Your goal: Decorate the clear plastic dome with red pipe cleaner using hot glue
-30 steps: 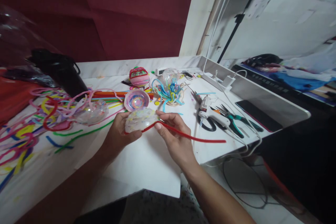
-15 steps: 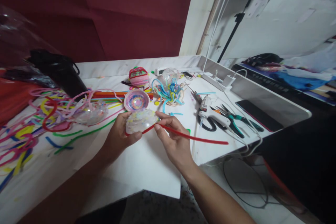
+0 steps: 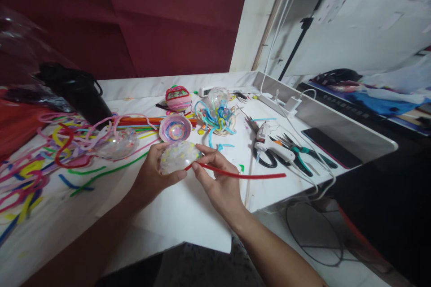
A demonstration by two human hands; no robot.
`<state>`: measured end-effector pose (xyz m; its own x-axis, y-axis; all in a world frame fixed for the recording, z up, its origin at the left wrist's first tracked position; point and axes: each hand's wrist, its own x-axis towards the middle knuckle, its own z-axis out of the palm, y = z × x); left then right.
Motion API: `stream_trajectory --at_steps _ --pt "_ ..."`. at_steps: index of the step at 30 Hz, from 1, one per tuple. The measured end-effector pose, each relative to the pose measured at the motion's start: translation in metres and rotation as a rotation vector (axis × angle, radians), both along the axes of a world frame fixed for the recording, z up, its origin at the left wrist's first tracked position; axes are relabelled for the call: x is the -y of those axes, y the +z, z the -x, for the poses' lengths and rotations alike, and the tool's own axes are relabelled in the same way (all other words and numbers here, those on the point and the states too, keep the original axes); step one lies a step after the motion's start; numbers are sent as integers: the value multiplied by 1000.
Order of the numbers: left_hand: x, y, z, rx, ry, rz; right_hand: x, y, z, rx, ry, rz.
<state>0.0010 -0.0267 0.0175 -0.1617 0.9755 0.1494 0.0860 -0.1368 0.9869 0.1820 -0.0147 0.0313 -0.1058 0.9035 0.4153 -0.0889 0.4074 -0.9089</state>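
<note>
Maroon backdrop (image 3: 175, 18) across the upper left of the frame, white worktable (image 3: 261, 195) below it, cluttered. Work sits at frame centre: clear plastic half-sphere (image 3: 178, 154), dome side up, speckled with colour, between the two hands.

Left hand (image 3: 151, 168) cups it from the left, thumb at the lower edge, fingers behind. Right hand (image 3: 218, 177) is on the right side, thumb and finger pinching red pipe cleaner (image 3: 259, 176) right at the half-sphere's lower-right edge. Short red bit shows between right fingertips and left thumb; rest runs free to centre right. Can't tell if it's glued, left thumb hides the rim.

Step in hand, my read: fitting the strip along the rim. Next move calls for a steady left grip while the right keeps the strip tight to the edge and feeds it round. Risk: it slips off the smooth plastic.

Nearby: pink-lined bowl (image 3: 175, 128) just behind the half-sphere, blue-and-yellow pipe cleaner tangle (image 3: 222, 119) right of that. Hot glue gun (image 3: 274, 145) and green-handled pliers (image 3: 299, 154) at centre right, clear of the right hand. Loose pipe cleaner pile (image 3: 32, 179) at left.
</note>
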Motion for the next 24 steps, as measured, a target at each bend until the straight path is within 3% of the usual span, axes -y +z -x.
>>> stream_trajectory --at_steps 14,24 --pt "-2 -4 -1 -107 85 -50 2 0 3 0 35 -25" --pt "-4 -1 -3 10 93 -7 2 3 0 18 43 -33"
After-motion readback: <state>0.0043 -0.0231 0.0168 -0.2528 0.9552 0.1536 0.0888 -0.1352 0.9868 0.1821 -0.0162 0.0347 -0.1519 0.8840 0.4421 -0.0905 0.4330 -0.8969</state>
